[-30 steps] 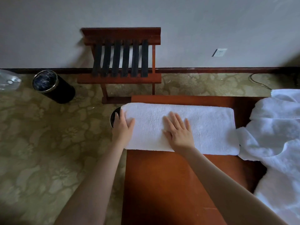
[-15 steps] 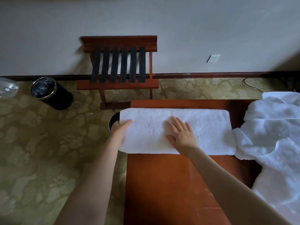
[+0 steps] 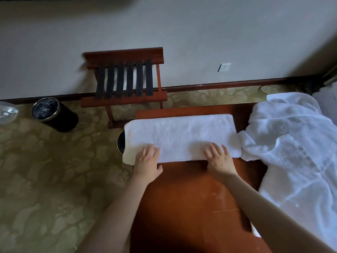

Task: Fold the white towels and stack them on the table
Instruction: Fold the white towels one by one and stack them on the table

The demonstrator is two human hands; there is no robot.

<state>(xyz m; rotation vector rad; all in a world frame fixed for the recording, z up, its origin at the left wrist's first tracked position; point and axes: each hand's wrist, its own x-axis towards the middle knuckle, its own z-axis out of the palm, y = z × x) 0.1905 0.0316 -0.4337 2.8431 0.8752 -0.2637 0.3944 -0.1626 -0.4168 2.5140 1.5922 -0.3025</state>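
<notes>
Reddish wooden table (image 3: 191,198) on patterned olive carpet (image 3: 45,179), pale wall behind. Under the fingers lies the folded white towel (image 3: 182,136), its left end overhanging the table. The left hand (image 3: 147,161) and right hand (image 3: 218,159) rest flat on its near edge, fingers straight and slightly spread. Beyond the fingertips stands a strapped luggage rack (image 3: 125,79) (a black waste bin (image 3: 52,114) further left). Right of the right fingers, a crumpled white terry heap (image 3: 291,143) touches the towel.

no readable text, no labels, no brands, no numbers anywhere

2 hands (image 3: 147,162) (image 3: 219,160) on folded towel (image 3: 180,136), table (image 3: 191,207)
</notes>
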